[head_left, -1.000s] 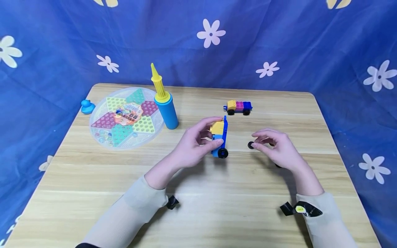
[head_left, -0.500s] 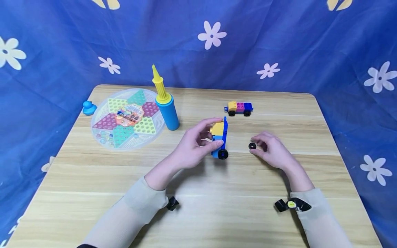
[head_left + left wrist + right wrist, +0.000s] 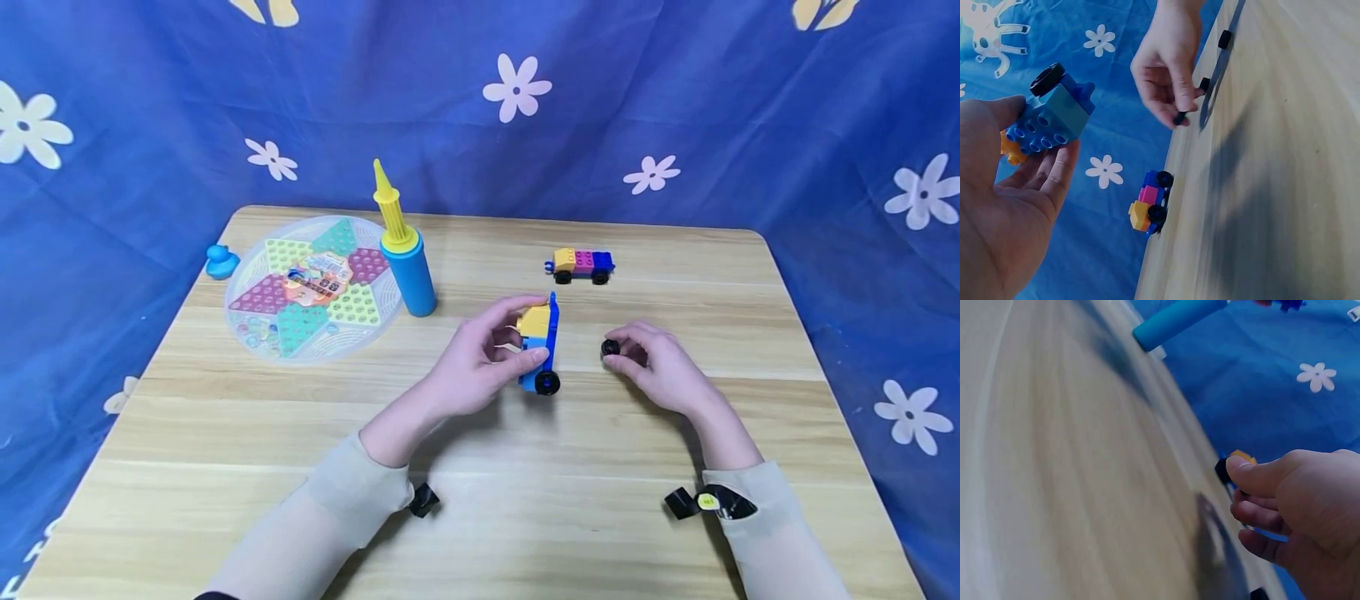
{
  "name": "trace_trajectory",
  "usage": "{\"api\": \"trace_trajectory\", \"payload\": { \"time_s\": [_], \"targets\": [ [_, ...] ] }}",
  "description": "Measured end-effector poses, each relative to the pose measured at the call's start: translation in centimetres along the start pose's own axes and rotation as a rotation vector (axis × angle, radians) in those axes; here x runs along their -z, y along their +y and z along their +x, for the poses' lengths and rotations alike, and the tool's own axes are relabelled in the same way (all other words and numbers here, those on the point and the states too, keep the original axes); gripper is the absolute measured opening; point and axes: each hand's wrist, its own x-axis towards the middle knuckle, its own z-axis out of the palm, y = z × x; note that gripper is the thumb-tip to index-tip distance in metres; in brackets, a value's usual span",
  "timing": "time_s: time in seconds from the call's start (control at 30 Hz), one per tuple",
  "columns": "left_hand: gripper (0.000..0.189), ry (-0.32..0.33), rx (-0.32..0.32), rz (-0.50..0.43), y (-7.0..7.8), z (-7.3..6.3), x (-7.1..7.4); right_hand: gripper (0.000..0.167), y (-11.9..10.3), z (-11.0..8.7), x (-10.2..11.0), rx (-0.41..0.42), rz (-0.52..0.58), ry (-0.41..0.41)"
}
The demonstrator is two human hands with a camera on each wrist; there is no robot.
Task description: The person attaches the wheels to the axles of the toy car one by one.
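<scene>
Blue-and-yellow car [image 3: 537, 323] was clamped in left hand [image 3: 477, 367]; right hand [image 3: 663, 367] pinched black wheel [image 3: 610, 348] alongside, apart.

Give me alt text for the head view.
A person's left hand holds a yellow-and-blue toy vehicle on end at a wooden table; the right hand pinches a black part. A toy car sits beyond; at left are a pump, star-patterned board and blue duck.

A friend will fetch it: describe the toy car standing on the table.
On the wooden table, look toward the far edge, right of the yellow-tipped blue pump. The toy car stands there on black wheels. Unlike the yellow-and-blue toy in the left hand, it has a pink middle block.
</scene>
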Motion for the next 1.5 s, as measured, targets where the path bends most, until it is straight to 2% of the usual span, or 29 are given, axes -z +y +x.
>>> {"api": "trace_trajectory", "payload": {
  "time_s": [0.33,0.6,0.83,1.13,1.37,1.5],
  "targets": [
    [0.059,-0.005,-0.002,-0.011,0.0,0.2,-0.2,0.034,-3.5,0.5,1.4,0.125,0.057,0.100],
    [0.058,-0.011,-0.013,-0.022,0.3,0.4,-0.3,0.038,-6.5,0.3,2.4,0.190,0.094,0.196],
    [0.055,-0.005,-0.013,-0.047,0.5,0.4,-0.3,0.042,-9.1,0.3,2.9,0.293,0.184,0.221],
    [0.049,0.012,-0.020,-0.069,0.7,0.2,-0.4,0.046,-11.6,0.8,2.9,0.450,0.242,0.271],
    [0.047,0.004,-0.027,-0.105,0.9,0.3,-0.7,0.043,-13.1,1.3,2.8,0.483,0.223,0.301],
    [0.046,-0.005,-0.028,-0.096,1.0,0.3,-0.8,0.041,-13.5,1.4,2.7,0.485,0.205,0.307]
  ]
}}
